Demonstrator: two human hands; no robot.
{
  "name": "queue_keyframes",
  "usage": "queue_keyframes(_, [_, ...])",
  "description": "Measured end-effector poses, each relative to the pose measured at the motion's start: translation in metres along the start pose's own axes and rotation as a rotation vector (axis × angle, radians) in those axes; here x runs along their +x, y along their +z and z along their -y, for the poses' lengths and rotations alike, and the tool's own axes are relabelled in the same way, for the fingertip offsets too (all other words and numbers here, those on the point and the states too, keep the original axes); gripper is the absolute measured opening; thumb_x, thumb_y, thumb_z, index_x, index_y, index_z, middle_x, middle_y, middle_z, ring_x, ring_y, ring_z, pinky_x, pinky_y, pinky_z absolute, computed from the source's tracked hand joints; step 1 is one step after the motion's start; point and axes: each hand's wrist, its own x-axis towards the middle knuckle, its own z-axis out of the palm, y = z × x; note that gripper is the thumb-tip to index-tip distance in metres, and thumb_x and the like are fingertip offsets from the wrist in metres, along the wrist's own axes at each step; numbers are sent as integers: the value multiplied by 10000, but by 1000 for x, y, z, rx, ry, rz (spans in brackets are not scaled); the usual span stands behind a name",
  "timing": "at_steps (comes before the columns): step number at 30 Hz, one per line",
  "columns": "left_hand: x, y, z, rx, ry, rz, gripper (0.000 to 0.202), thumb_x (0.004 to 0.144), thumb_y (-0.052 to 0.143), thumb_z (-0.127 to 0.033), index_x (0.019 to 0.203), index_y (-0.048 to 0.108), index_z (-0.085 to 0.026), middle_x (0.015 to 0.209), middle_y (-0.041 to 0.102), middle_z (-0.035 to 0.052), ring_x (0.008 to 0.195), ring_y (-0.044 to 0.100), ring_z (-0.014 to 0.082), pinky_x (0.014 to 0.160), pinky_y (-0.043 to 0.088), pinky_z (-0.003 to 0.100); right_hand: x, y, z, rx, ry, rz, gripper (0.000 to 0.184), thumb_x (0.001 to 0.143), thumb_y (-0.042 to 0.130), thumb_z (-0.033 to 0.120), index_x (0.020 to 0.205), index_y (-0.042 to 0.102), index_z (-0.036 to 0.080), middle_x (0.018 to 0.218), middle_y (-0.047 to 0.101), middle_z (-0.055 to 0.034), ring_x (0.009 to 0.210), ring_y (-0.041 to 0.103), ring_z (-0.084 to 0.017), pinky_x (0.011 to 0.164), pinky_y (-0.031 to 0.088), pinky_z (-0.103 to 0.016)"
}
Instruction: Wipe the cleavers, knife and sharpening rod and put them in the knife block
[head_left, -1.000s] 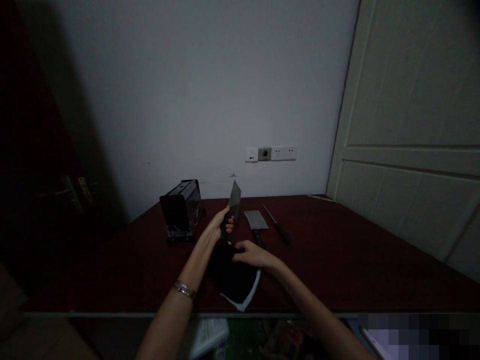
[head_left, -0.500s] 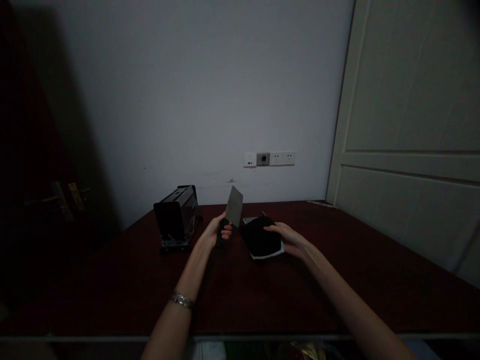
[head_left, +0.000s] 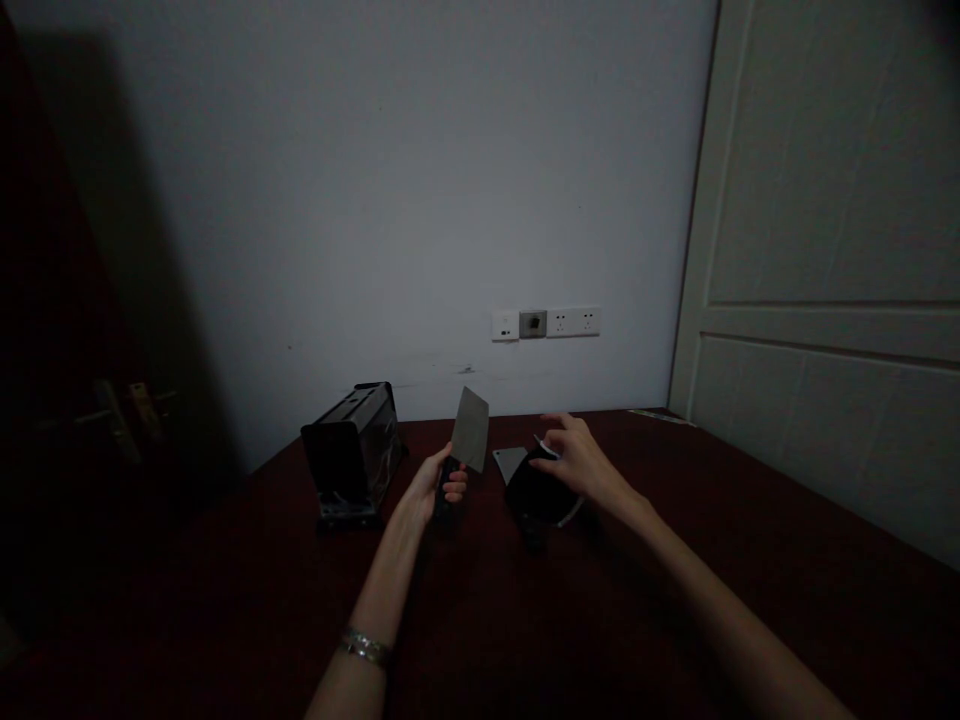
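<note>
My left hand (head_left: 439, 487) is closed around the dark handle of a cleaver (head_left: 470, 430), whose broad grey blade points up and slightly right. My right hand (head_left: 576, 462) holds a black cloth (head_left: 538, 493) with a white edge, lifted just above the dark red table (head_left: 225, 570), thumb and fingers partly spread over its top. Behind the cloth a second cleaver (head_left: 508, 461) lies flat on the table, mostly hidden. A black knife block (head_left: 346, 452) stands to the left of my left hand.
A white wall with a row of sockets (head_left: 546, 323) runs behind the table. A pale door (head_left: 832, 300) stands on the right. A dark door with a metal handle (head_left: 127, 405) is on the left. A bracelet (head_left: 365, 646) circles my left wrist.
My right hand carried the black cloth from near the table's front edge up and away, over the lying cleaver. The left hand kept the upright cleaver almost still. The camera tilted up slightly.
</note>
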Motion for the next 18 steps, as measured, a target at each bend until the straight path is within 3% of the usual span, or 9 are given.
queue_keyframes(3, [-1, 0, 2, 10, -3, 5, 487, 873, 257, -505, 645, 455, -122, 464, 275, -64, 318, 215, 25, 308, 153, 151, 10, -2, -2, 97, 30, 70, 171, 681, 617, 317, 632, 507, 196, 733, 588, -31, 695, 536, -177, 634, 403, -293])
queue_keyframes(5, [0, 0, 4, 20, -11, -8, 490, 873, 252, -506, 646, 456, -123, 464, 282, -61, 317, 211, 26, 308, 148, 153, 17, 2, -10, 173, 79, 35, 168, 697, 598, 334, 694, 497, 199, 636, 556, 8, 597, 511, -150, 564, 377, -260])
queue_keyframes(8, [1, -1, 6, 20, -23, -51, 497, 868, 254, -518, 634, 455, -128, 457, 281, -59, 315, 211, 30, 312, 138, 159, 28, 15, -28, 380, 217, -93, 307, 615, 671, 305, 850, 508, 196, 684, 588, 20, 634, 539, -150, 582, 395, -249])
queue_keyframes(10, [1, -2, 6, 5, -21, -64, 504, 862, 259, -526, 620, 455, -130, 452, 277, -59, 313, 212, 32, 314, 134, 164, 34, 24, -39, 552, 360, -84, 390, 566, 701, 276, 904, 529, 184, 701, 617, 15, 653, 571, -154, 596, 423, -253])
queue_keyframes(12, [1, -3, 5, -6, -20, -61, 513, 860, 254, -530, 607, 455, -132, 446, 274, -58, 309, 205, 35, 311, 128, 169, 39, 32, -46, 657, 454, -11, 343, 543, 709, 260, 844, 580, 158, 682, 642, -8, 633, 598, -162, 587, 452, -265])
queue_keyframes(15, [1, -5, 4, -4, -25, -58, 528, 862, 230, -530, 599, 456, -133, 435, 267, -57, 303, 189, 38, 307, 123, 173, 47, 40, -52, 709, 483, 101, 237, 526, 719, 258, 701, 627, 127, 634, 666, -59, 568, 617, -180, 544, 483, -289])
queue_keyframes(18, [1, -6, 5, -2, -28, -79, 526, 864, 226, -528, 592, 448, -135, 434, 267, -56, 301, 187, 37, 302, 124, 172, 59, 47, -57, 709, 493, 75, 218, 556, 696, 296, 663, 624, 121, 613, 663, -75, 553, 615, -184, 531, 489, -295])
